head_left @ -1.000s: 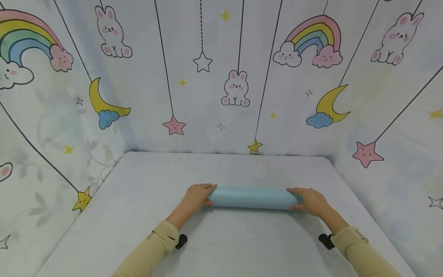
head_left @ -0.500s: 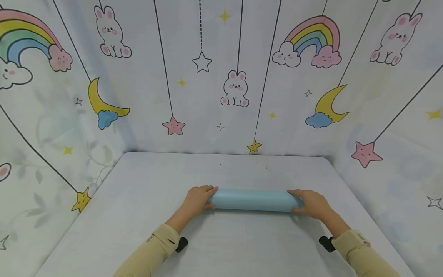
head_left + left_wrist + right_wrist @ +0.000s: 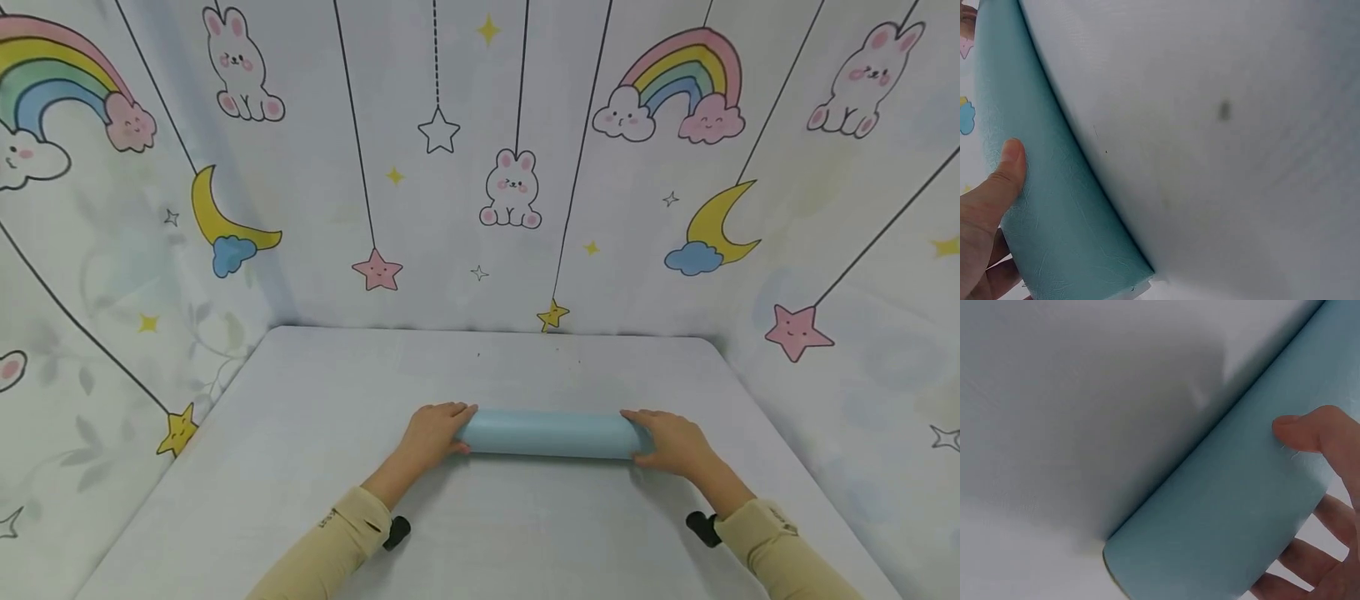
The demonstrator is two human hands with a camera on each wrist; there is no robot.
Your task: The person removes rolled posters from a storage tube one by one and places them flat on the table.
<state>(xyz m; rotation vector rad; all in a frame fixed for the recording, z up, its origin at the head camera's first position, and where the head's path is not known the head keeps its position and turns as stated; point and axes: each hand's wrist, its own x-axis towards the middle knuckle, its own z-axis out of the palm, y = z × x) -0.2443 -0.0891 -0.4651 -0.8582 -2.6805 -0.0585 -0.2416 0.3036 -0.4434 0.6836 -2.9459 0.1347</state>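
Observation:
A light blue rolled-up mat (image 3: 551, 433) with a faintly creased, leather-like surface lies crosswise on the white table (image 3: 555, 533). My left hand (image 3: 435, 435) grips its left end, and my right hand (image 3: 675, 442) holds the right end. In the left wrist view, the thumb (image 3: 1010, 162) lies on the near side of the mat (image 3: 1054, 187), with the fingers around the far side. The right wrist view shows the same hold: thumb (image 3: 1310, 428) on top of the mat (image 3: 1210, 506), fingers along the opposite side, partly hidden.
A white cloth wall (image 3: 450, 208) printed with rabbits, stars, moons and rainbows stands behind the table and along both sides. Black wrist-camera mounts (image 3: 397, 533) stick out beside both beige sleeves (image 3: 337, 533). A few tiny specks dot the far tabletop.
The rolled mat has shifted very slightly toward me. My left hand has moved a little to the right with it, while both hands keep their hold.

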